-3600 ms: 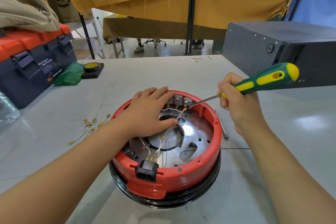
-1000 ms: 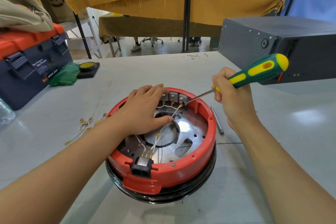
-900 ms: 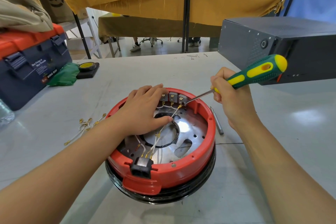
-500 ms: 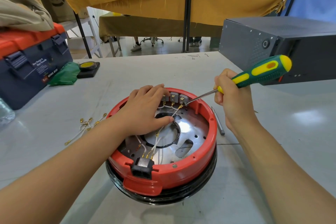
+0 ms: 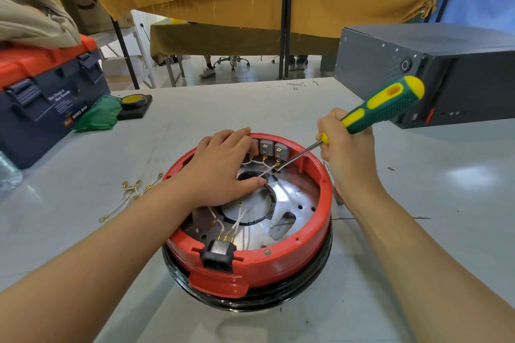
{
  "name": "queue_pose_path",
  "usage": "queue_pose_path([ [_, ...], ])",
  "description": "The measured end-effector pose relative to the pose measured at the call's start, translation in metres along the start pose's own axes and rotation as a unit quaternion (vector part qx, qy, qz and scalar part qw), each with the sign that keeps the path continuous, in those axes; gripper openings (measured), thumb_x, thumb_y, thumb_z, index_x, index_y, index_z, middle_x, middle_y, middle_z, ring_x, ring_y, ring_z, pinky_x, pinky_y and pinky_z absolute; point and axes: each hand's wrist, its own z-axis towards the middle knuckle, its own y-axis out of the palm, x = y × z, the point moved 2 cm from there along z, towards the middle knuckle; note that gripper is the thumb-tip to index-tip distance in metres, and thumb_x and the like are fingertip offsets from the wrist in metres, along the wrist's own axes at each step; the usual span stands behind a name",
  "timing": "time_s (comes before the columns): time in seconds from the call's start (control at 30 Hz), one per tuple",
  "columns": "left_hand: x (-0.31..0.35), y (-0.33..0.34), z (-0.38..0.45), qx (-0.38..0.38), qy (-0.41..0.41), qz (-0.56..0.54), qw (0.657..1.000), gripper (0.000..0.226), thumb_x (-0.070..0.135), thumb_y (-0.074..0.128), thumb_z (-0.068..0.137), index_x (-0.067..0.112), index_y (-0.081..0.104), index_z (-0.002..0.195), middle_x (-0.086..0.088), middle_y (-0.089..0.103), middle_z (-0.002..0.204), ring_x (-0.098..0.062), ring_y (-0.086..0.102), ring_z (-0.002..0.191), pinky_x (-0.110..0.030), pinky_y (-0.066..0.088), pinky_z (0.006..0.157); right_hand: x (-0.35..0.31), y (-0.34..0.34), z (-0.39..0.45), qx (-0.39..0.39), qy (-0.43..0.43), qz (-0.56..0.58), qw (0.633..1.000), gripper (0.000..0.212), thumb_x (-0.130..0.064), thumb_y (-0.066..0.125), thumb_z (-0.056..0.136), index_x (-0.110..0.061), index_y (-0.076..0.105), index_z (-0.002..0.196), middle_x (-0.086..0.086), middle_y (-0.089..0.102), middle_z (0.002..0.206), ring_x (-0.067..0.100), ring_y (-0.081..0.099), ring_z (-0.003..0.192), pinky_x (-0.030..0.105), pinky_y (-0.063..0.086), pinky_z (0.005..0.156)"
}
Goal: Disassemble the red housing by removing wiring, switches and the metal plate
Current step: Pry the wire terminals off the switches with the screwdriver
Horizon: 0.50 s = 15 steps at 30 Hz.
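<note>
The round red housing (image 5: 281,264) sits on a black ring in the middle of the table. Inside lies a shiny metal plate (image 5: 289,203) with white wires (image 5: 239,217) running to a black socket (image 5: 218,255) at the near rim. Grey switches (image 5: 274,149) line the far rim. My left hand (image 5: 220,170) rests flat inside the housing, its thumb on a white wire, and hides the leftmost switch. My right hand (image 5: 345,153) grips a green and yellow screwdriver (image 5: 381,106); its tip sits at the brass terminal under the right switch.
Several loose white wires with brass terminals (image 5: 131,192) lie left of the housing. A blue and red toolbox (image 5: 44,92) stands far left beside a green cloth (image 5: 96,115) and a tape measure (image 5: 133,101). A dark metal case (image 5: 434,69) stands at the right. A thin metal tool (image 5: 338,200) lies behind my right wrist.
The screwdriver tip has shifted slightly lower, from the right switch down to the terminal below it. My left hand stays in place.
</note>
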Motion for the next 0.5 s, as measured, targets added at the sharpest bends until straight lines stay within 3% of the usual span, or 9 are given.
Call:
queue_pose_path([
  [0.27, 0.001, -0.002, 0.0, 0.005, -0.01, -0.025, 1.0, 0.055, 0.056, 0.053, 0.085, 0.028, 0.038, 0.13, 0.006, 0.02, 0.156, -0.02, 0.017, 0.142, -0.041, 0.016, 0.114, -0.004, -0.011, 0.006, 0.03, -0.005, 0.086, 0.996, 0.026, -0.011, 0.049, 0.069, -0.021, 0.034, 0.049, -0.01, 0.032, 0.044, 0.009, 0.023, 0.042, 0.015, 0.019, 0.041],
  [0.4, 0.006, -0.016, 0.0, 0.071, -0.018, -0.055, 0.996, 0.05, 0.044, 0.057, 0.087, 0.021, 0.044, 0.13, 0.001, 0.042, 0.142, -0.021, 0.035, 0.13, -0.036, 0.031, 0.106, -0.004, -0.01, 0.003, 0.008, -0.021, 0.058, 0.998, 0.029, -0.015, 0.05, 0.071, -0.023, 0.04, 0.045, -0.01, 0.033, 0.044, 0.007, 0.026, 0.04, 0.015, 0.022, 0.039],
  [0.5, 0.003, -0.028, -0.001, 0.106, -0.059, 0.006, 0.993, 0.05, 0.041, 0.052, 0.09, 0.022, 0.042, 0.134, 0.001, 0.047, 0.137, -0.024, 0.038, 0.123, -0.038, 0.038, 0.099, -0.006, -0.01, 0.002, 0.001, -0.032, 0.042, 0.999, 0.028, -0.017, 0.051, 0.071, -0.024, 0.043, 0.045, -0.01, 0.035, 0.045, 0.006, 0.029, 0.039, 0.014, 0.024, 0.039],
])
